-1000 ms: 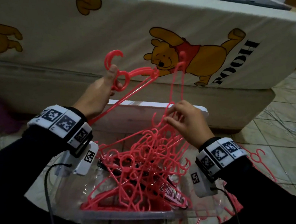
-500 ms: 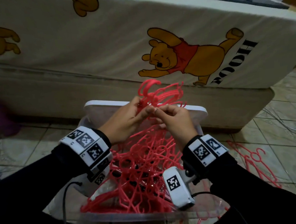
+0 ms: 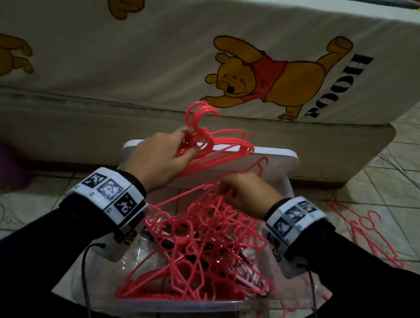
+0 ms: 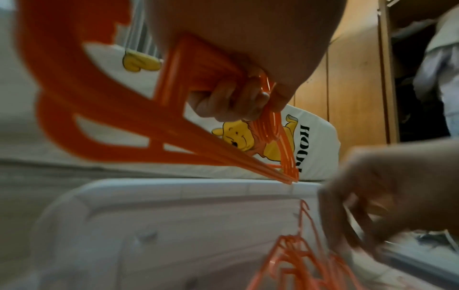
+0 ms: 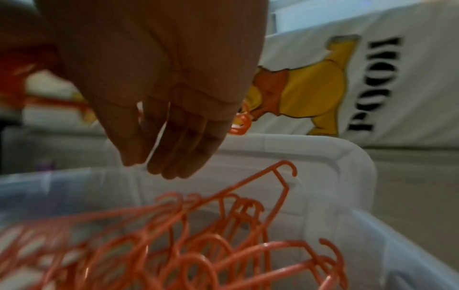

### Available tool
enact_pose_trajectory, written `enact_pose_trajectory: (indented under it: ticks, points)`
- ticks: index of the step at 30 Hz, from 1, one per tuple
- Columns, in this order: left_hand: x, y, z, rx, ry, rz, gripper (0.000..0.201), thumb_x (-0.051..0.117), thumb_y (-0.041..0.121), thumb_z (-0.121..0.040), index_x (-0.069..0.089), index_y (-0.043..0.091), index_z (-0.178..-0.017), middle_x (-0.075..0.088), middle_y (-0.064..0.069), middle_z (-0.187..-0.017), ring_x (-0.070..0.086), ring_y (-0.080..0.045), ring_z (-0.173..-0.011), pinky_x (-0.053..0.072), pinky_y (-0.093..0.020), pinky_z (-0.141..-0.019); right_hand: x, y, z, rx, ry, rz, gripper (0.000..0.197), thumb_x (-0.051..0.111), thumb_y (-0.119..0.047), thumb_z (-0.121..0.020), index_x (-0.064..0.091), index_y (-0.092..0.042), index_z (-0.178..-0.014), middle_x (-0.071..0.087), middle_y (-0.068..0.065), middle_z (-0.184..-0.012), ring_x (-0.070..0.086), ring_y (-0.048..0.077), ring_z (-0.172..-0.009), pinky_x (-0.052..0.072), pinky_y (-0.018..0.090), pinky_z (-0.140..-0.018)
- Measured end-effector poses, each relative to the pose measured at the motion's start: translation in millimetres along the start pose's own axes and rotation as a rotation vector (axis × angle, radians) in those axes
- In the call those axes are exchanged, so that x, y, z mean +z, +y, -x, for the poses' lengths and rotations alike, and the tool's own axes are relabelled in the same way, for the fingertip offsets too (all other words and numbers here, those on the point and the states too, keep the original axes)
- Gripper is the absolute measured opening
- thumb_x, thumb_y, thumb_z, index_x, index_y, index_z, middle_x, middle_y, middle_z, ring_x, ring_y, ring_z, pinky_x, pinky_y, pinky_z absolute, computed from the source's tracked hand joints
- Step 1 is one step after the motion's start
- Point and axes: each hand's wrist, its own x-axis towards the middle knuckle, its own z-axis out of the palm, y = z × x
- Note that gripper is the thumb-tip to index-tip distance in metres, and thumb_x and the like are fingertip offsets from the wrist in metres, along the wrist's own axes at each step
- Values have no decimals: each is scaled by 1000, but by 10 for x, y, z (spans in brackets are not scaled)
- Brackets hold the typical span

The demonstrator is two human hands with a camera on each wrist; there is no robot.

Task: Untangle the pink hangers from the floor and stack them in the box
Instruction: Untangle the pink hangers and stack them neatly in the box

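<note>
A bunch of thin pink moulded-plastic hangers (image 3: 218, 145), their curved hooks nested together, was gripped near the necks by the left hand (image 3: 163, 160), fingers curled round the stacked rods. The bunch stood above the far rim of the box, its shoulder ends close to the white plastic lid (image 3: 268, 158) that leaned upright against the box's far side. In the left wrist view the same bunch (image 4: 174, 125) fanned out from the clenched fingers (image 4: 231, 102).

Below lay a tangled heap of pink hangers (image 3: 199, 249), hooks and loops interlocked, inside the clear, glossy plastic box (image 3: 182, 307) on the floor. The right hand (image 3: 245, 194) hung just over this heap; from the wrist camera its fingers (image 5: 178, 141) pointed down, straight and loose, holding nothing, above one hanger's raised corner (image 5: 278, 176).

More pink hangers (image 3: 364, 231) lay flat on the pale tiled floor (image 3: 397, 166) to the right of the box. Behind stood a mattress in a cream cloth sheet (image 3: 142, 57) printed with yellow cartoon bears.
</note>
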Motion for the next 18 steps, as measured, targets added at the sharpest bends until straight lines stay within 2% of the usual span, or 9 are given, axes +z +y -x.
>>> enact_pose_trajectory:
  ticks: [3,6,9,14,16,18]
  points:
    - [-69,-21,-14,-6,17,-139,38,35,55,-86,49,32,-112,66,-12,-84,62,-37,-81,35,-34,-62,286,-67,11,-133,-99,212,26,50,-14,-90,60,-19,-114,57,2,-120,52,23,-112,49,38,-84]
    - [-101,-21,-25,-20,40,-166,30,40,45,-93,53,24,-110,66,-15,-81,62,-40,-79,31,-35,-59,567,-132,-29,-283,-170,437,32,39,-12,-95,53,-12,-124,50,7,-126,44,28,-117,47,42,-82]
    - [-121,-21,-28,-34,40,-164,28,42,43,-94,55,22,-108,66,-16,-82,61,-41,-80,29,-34,-59,763,-176,-35,-363,-297,594,33,39,-12,-95,55,-8,-123,50,11,-130,43,31,-119,41,43,-90]
    - [-152,-67,-8,-47,31,-156,27,42,43,-94,55,22,-106,64,-12,-79,61,-38,-79,29,-33,-60,743,-149,-72,-403,-279,648,27,44,-15,-93,64,-6,-108,63,11,-114,53,30,-109,40,41,-85]
    - [-167,-92,-12,-57,40,-155,28,42,43,-94,56,22,-105,64,-11,-79,61,-38,-79,29,-33,-60,682,-121,-85,-377,-299,601,28,45,-21,-94,65,-6,-107,65,11,-111,58,30,-106,42,40,-85]
    - [-179,-113,-20,-68,47,-156,28,42,44,-93,56,22,-105,65,-13,-80,61,-39,-80,30,-34,-61,640,-81,-74,-321,-326,551,26,45,-18,-93,63,-7,-109,66,13,-108,61,31,-101,46,40,-81]
